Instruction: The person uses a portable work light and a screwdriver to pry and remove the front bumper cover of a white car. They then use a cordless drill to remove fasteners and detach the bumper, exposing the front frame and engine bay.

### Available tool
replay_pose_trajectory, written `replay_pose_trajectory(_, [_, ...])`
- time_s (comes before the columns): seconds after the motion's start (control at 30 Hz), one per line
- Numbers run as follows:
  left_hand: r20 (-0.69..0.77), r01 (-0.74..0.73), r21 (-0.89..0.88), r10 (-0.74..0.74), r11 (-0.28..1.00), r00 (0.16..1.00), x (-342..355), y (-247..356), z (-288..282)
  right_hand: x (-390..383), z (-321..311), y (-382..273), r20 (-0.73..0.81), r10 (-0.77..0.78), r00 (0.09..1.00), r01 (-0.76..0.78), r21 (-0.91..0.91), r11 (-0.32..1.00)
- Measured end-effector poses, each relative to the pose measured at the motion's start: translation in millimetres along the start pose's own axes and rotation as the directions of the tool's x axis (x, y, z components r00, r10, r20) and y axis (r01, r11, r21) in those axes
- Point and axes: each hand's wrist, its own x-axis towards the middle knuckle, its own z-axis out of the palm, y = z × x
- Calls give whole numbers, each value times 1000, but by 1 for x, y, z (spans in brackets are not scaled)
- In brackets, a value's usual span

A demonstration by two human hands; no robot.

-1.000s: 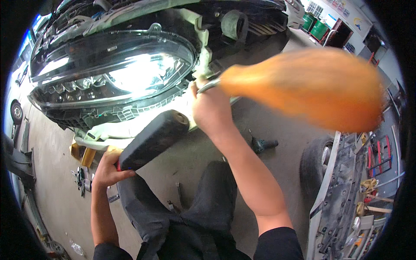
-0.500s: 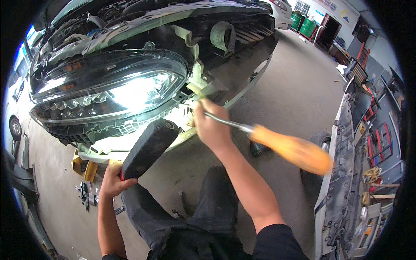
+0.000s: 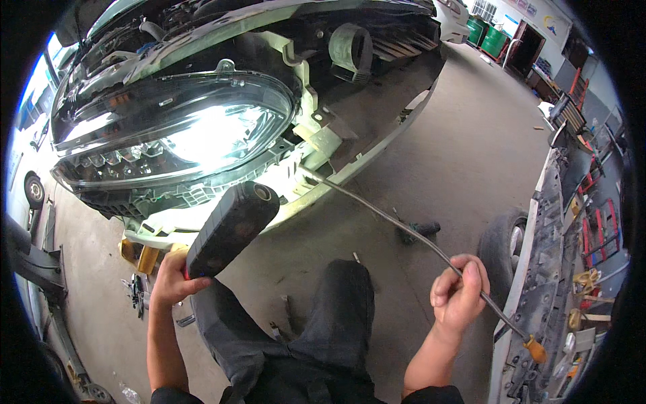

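Observation:
My left hand is closed around the lower end of a black bar-shaped work light, held upright and tilted before the car's front corner. Bright light falls on the headlight and the pale bumper edge beside it. My right hand grips the long metal shaft of a screwdriver between thumb and fingers. Its orange handle sticks out beyond the hand, at the lower right. The shaft's far end reaches the lit area beside a cream bracket; its exact contact is hidden in glare.
A tyre and a long dirty panel stand at my right. A dark green tool lies on the floor ahead of them. Small tools lie at the left near a yellow stand. My knees are beneath the work.
My right hand has drawn back from the bumper toward the lower right and now holds the shaft much nearer the handle. The left hand keeps the work light in nearly the same place.

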Motion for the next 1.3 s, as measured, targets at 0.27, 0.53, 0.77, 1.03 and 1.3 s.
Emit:
replay_pose_trajectory(0.27, [132,-16,98,3,995,991,-8,-2,26,8,-104,72,-52,55,997,-53,25,998])
replay_pose_trajectory(0.53, [234,17,-134,15,991,972,6,-10,109,19,-113,223,177,365,914,-300,-311,902])
replay_pose_trajectory(0.77, [367,-147,388,-7,910,930,55,-69,129,15,-72,312,415,599,684,-418,-451,789])
replay_pose_trajectory(1.03, [316,157,215,-220,964,923,40,-142,104,-11,-35,348,485,554,676,-415,-371,831])
replay_pose_trajectory(1.3, [356,305,127,-331,944,874,16,-170,86,-25,-2,342,559,691,458,-363,-592,719])
